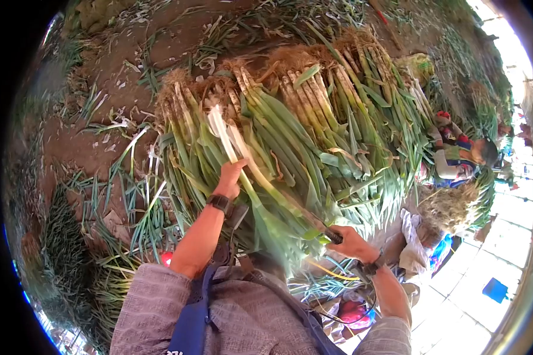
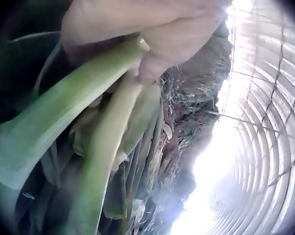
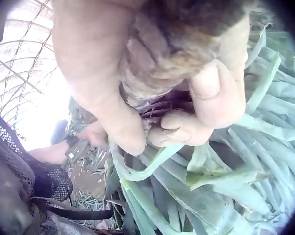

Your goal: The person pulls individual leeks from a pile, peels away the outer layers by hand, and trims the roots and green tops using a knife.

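I record two leek stalks (image 1: 225, 139), white at the shank, grading to green leaf, held above a row of root-bearing leeks (image 1: 266, 112). The left hand (image 1: 229, 178) grips them; the right hand (image 1: 350, 242) grasps a dark, rough handle (image 1: 334, 236). Blue strap (image 1: 194, 313) lettering: cut off, illegible.

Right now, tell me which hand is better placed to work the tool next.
Right, I'd judge: the right grip holds the tool, while the left grip is busy with a stalk.
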A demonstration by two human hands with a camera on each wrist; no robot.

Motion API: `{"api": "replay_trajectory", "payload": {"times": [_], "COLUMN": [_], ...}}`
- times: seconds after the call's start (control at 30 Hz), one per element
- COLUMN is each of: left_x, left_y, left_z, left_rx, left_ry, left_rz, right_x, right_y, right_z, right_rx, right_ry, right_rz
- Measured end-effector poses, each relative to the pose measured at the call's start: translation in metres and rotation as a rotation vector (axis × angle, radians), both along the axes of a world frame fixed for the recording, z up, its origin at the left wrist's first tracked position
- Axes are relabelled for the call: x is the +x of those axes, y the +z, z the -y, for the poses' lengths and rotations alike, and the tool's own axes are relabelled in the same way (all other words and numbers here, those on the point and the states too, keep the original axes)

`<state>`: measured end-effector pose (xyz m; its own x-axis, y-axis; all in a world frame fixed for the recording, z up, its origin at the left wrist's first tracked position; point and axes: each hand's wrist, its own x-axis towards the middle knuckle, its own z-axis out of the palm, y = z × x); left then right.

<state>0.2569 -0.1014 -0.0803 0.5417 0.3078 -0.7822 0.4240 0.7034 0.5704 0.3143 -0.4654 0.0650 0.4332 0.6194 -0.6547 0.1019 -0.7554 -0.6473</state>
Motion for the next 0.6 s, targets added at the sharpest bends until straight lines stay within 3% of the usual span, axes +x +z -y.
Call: {"api": "replay_trajectory", "payload": {"times": [0.1,0.13,0.2,0.4,0.53,0.6], "left_x": [0.004,0.001,-0.004,-0.011,-0.020,-0.026], "left_y": [-0.006,0.001,0.022,0.063,0.061,0.068], "left_z": [-0.001,0.000,0.003,0.013,0.011,0.008], "left_rx": [-0.108,-0.187,-0.263,-0.399,-0.462,-0.473], "left_ry": [0.055,0.044,0.032,-0.122,-0.105,-0.124], "left_rz": [0.020,0.134,0.260,0.491,0.500,0.505], "right_x": [-0.002,-0.004,-0.011,-0.006,-0.003,-0.001], "right_y": [0.000,0.002,0.006,0.025,0.039,0.049], "right_z": [-0.003,-0.007,-0.023,-0.083,-0.114,-0.124], "right_rx": [0.013,0.012,0.053,0.133,0.255,0.122], "right_ry": [-0.017,-0.015,-0.162,-0.124,-0.113,-0.019], "right_rz": [0.039,0.045,0.277,0.467,0.646,0.600]}}
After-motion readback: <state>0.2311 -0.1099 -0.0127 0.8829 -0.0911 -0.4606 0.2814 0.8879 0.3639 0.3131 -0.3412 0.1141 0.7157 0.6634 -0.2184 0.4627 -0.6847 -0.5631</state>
